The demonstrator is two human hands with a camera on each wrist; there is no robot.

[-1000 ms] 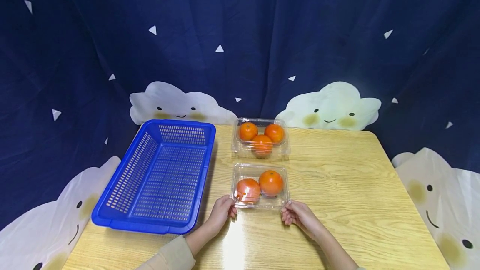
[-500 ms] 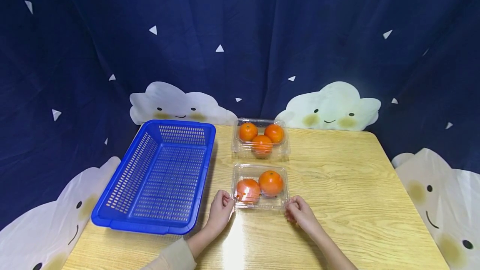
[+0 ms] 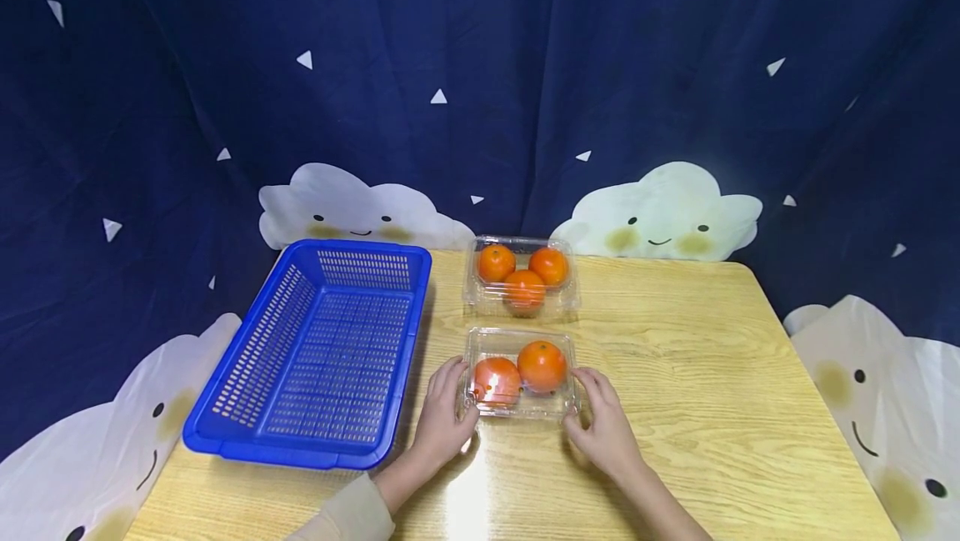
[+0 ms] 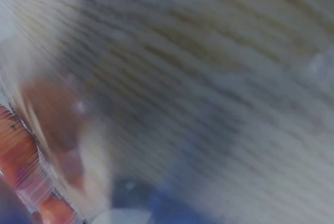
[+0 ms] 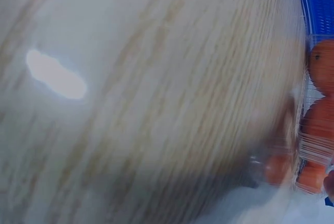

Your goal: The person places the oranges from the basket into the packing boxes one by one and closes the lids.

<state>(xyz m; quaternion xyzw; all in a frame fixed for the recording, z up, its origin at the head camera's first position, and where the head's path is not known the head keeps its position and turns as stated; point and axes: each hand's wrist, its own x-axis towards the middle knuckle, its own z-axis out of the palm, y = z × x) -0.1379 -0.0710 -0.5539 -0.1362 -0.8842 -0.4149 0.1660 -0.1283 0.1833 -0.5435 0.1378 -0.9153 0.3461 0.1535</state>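
Note:
A clear plastic clamshell box [image 3: 525, 413] with two round orange fruits [image 3: 542, 366] inside sits on the table, its lid down. My left hand [image 3: 444, 416] holds its left side, thumb at the front corner and fingers along the edge. On the opposite side my right hand [image 3: 606, 424] grips the box in the same way, with thumb and fingers apart around the near corner. Behind it stands a second clear box [image 3: 558, 301] holding three orange fruits [image 3: 524, 291]. In the right wrist view, orange fruit [image 5: 322, 67] shows at the right edge; both wrist views are mostly blurred tabletop.
A blue perforated plastic basket [image 3: 420, 333] stands left of the boxes, close to my left forearm. The wooden table [image 3: 690, 358] extends to the right. A dark blue curtain [image 3: 480, 66] with cloud prints hangs behind the table's far edge.
Both hands have moved from the front corners of the near box slightly forward along its sides, and their fingers have spread. The boxes and basket stay in place.

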